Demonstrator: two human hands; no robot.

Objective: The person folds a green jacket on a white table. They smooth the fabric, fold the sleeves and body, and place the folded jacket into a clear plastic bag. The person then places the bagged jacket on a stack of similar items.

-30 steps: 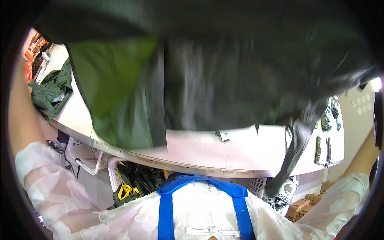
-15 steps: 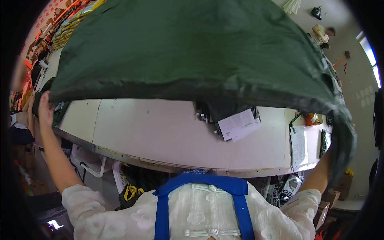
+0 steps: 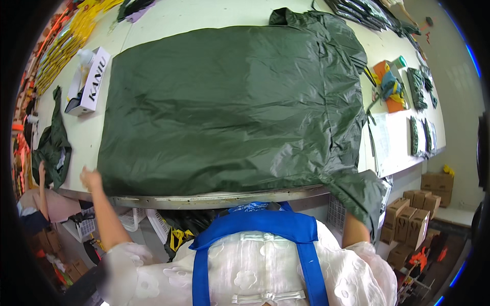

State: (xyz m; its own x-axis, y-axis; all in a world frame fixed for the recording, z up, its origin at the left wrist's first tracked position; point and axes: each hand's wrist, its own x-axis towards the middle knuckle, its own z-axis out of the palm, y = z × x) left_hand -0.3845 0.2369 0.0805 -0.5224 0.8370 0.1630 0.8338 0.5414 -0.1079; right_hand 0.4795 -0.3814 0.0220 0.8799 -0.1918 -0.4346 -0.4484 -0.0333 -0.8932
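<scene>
2 loose grn garments [image 3: 219,109] [image 3: 55,143], 1 wht box [image 3: 93,86], 1 orng box [image 3: 394,106] on tbl [image 3: 82,135]

Workshop with long worktable [image 3: 171,19], cartons [image 3: 418,226]

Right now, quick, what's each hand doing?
Left hand: partly curled beside the green fabric; grip can't be told.
Right hand: hidden by the green fabric; grip can't be told.

On the white table [image 3: 163,21], 1 white box [image 3: 94,84] holding a bottle [image 3: 86,57] stands at left, near yellow packages [image 3: 64,48]. At right sits 1 orange box [image 3: 395,105]; cardboard boxes [image 3: 403,224] are piled lower down.
</scene>
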